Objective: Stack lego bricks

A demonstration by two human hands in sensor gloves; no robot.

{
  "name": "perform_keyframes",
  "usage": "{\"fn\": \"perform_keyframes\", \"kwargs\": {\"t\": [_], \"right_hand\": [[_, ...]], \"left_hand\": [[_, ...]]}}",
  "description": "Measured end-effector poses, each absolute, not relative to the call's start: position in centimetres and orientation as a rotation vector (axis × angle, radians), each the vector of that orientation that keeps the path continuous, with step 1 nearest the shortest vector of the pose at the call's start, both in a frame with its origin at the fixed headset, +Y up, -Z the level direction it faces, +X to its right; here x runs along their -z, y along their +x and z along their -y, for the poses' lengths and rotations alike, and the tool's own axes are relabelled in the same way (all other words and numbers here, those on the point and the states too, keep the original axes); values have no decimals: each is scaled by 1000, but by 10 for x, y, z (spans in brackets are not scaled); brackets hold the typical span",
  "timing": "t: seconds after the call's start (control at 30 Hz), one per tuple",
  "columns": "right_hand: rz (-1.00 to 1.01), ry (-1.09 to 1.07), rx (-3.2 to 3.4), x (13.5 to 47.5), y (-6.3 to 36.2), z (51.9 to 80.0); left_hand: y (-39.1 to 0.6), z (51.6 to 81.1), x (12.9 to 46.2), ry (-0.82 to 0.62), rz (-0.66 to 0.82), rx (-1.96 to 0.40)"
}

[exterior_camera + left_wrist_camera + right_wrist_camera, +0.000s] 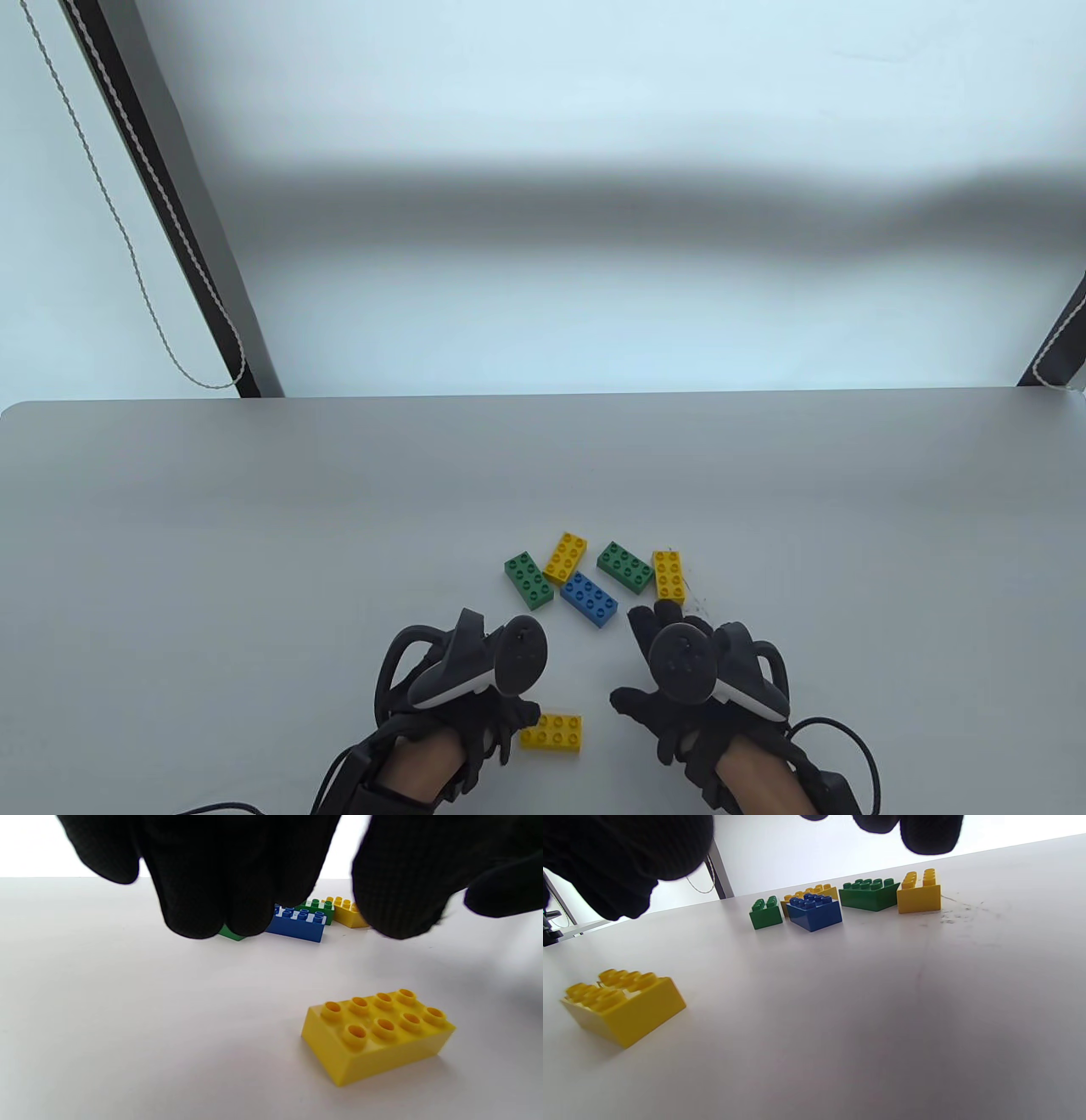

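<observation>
Left hand hovers with fingers spread, empty, a lone yellow brick lying on the desk just at its 4 o'clock. Right hand is open too, holding nothing. At its 11 o'clock sits the cluster: blue brick, two green, two yellow.

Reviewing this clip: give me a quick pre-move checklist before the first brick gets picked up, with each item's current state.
1. Lone yellow brick lies studs up, apart from the others: ok.
2. Left hand holds nothing; its fingers hang above the table: ok.
3. Right hand holds nothing: ok.
4. Blue brick studs up and unstacked: ok.
5. Any brick already stacked: none, all six lie single on the table: ok.
6. Right hand touching the far yellow brick: cannot tell.
</observation>
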State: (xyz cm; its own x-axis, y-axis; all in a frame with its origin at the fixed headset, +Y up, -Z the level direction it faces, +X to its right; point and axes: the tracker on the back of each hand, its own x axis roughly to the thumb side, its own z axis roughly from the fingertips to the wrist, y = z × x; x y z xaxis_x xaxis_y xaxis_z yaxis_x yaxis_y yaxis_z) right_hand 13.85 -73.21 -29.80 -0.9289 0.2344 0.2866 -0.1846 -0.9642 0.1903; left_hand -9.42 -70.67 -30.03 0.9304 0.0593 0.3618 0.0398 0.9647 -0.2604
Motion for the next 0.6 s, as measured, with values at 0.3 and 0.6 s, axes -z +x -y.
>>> {"fn": "perform_keyframes", "kwargs": {"t": [0.3,0.6], "right_hand": [[-36,196,-2924,324,142,727],[-76,-92,-3025,365,145,743]], "left_hand": [[-106,688,299,-209,352,-97],[-112,681,298,-184,344,-135]]}}
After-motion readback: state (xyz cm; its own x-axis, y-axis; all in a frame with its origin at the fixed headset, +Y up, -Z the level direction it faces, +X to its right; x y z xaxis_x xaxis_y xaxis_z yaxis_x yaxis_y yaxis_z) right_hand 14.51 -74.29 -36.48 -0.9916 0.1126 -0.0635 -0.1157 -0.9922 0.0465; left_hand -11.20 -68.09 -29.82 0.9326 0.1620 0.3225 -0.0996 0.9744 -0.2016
